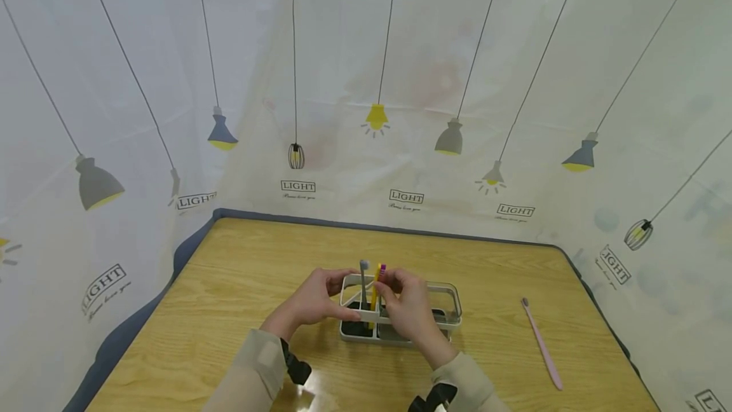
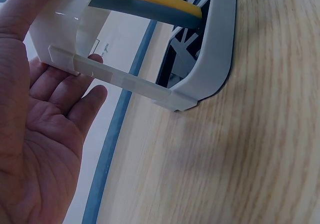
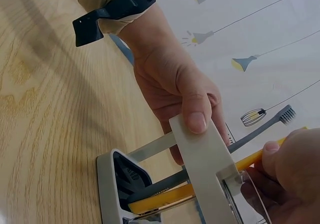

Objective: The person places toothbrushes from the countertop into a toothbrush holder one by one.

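Observation:
A white toothbrush holder (image 1: 394, 340) with a dark base stands on the table in front of me. My left hand (image 1: 313, 299) grips its upper frame at the left end, thumb on the near side and fingers behind. In the right wrist view, a yellow toothbrush (image 3: 167, 199) slants through the frame with its lower end in the base. My right hand (image 1: 413, 305) pinches it near the top, close above the frame. Purple bristles show beside its head. A grey toothbrush (image 1: 363, 275) stands in the holder just left of the yellow one, head up.
A pink toothbrush (image 1: 541, 343) lies on the wooden table (image 1: 246, 259) to the right of the holder. The holder's right part has a clear raised rim (image 1: 452, 294). A white sheet (image 1: 343, 49) printed with lamps hangs behind and at both sides of the table.

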`<action>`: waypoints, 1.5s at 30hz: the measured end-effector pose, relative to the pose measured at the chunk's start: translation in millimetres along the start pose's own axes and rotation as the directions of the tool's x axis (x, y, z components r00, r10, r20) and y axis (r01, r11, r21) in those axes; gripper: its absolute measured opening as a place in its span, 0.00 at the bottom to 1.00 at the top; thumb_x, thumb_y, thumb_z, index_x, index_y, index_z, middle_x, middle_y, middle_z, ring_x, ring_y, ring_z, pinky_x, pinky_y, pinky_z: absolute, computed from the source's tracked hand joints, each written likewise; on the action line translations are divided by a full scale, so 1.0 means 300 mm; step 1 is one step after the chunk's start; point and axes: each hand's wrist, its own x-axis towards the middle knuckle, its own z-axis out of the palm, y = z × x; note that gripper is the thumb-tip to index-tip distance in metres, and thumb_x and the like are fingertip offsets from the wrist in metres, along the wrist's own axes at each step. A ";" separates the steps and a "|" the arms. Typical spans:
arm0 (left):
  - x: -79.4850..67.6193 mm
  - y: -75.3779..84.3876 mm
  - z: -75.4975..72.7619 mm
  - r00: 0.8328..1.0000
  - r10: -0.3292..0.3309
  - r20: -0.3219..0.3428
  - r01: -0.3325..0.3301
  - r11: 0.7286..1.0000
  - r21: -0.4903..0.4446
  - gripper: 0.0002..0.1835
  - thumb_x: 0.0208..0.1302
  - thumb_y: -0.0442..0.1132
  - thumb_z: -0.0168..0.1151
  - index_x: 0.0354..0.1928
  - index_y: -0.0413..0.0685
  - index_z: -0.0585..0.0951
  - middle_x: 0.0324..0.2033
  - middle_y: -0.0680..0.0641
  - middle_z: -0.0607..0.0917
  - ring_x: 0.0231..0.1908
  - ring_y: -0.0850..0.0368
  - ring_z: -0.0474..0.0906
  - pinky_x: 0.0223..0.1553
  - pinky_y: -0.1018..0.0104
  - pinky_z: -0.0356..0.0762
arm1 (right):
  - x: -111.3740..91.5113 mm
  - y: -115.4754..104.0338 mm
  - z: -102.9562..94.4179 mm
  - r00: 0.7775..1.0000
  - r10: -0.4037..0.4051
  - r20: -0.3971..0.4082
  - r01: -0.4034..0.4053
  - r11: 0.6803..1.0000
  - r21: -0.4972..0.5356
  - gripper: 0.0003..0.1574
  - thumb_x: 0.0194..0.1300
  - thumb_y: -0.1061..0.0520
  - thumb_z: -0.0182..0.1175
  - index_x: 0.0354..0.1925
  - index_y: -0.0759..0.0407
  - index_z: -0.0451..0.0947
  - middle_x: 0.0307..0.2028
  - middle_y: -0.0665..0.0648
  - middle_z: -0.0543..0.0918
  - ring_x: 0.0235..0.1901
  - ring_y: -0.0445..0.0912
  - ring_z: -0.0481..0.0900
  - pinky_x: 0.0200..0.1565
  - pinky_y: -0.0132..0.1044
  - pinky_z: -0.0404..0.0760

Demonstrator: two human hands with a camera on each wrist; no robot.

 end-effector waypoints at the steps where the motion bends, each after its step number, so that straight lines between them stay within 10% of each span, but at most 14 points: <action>1: 0.000 0.000 0.000 1.000 -0.001 -0.001 0.001 1.000 0.004 0.44 0.51 0.44 0.88 0.71 0.46 0.79 0.61 0.47 0.85 0.64 0.40 0.80 0.62 0.43 0.77 | 0.000 0.001 -0.001 1.000 0.005 0.003 -0.005 1.000 0.002 0.03 0.72 0.64 0.69 0.40 0.66 0.85 0.34 0.50 0.86 0.35 0.47 0.85 0.40 0.37 0.84; 21: -0.006 0.002 0.002 0.999 -0.042 -0.025 0.043 0.998 0.040 0.44 0.50 0.47 0.88 0.71 0.51 0.79 0.58 0.49 0.87 0.57 0.53 0.85 0.59 0.48 0.80 | 0.005 0.021 -0.124 0.998 0.037 -0.060 -0.037 0.999 0.003 0.05 0.70 0.64 0.71 0.43 0.64 0.88 0.37 0.54 0.89 0.35 0.45 0.85 0.35 0.34 0.83; 33: -0.011 0.005 0.003 0.998 -0.057 -0.027 0.058 0.998 0.025 0.45 0.50 0.46 0.88 0.72 0.48 0.78 0.60 0.47 0.86 0.63 0.40 0.81 0.62 0.45 0.77 | 0.040 0.064 -0.348 0.986 0.056 -0.156 -0.072 0.992 -0.102 0.10 0.73 0.61 0.69 0.48 0.67 0.87 0.41 0.59 0.90 0.39 0.50 0.87 0.39 0.31 0.81; 45: -0.009 0.009 0.008 0.998 -0.055 -0.026 0.056 0.997 0.050 0.44 0.51 0.45 0.88 0.71 0.49 0.79 0.59 0.48 0.86 0.60 0.50 0.84 0.60 0.48 0.79 | 0.034 0.179 -0.580 0.959 0.036 -0.281 -0.107 0.965 -0.241 0.12 0.74 0.62 0.68 0.49 0.71 0.86 0.42 0.66 0.90 0.41 0.54 0.88 0.37 0.19 0.76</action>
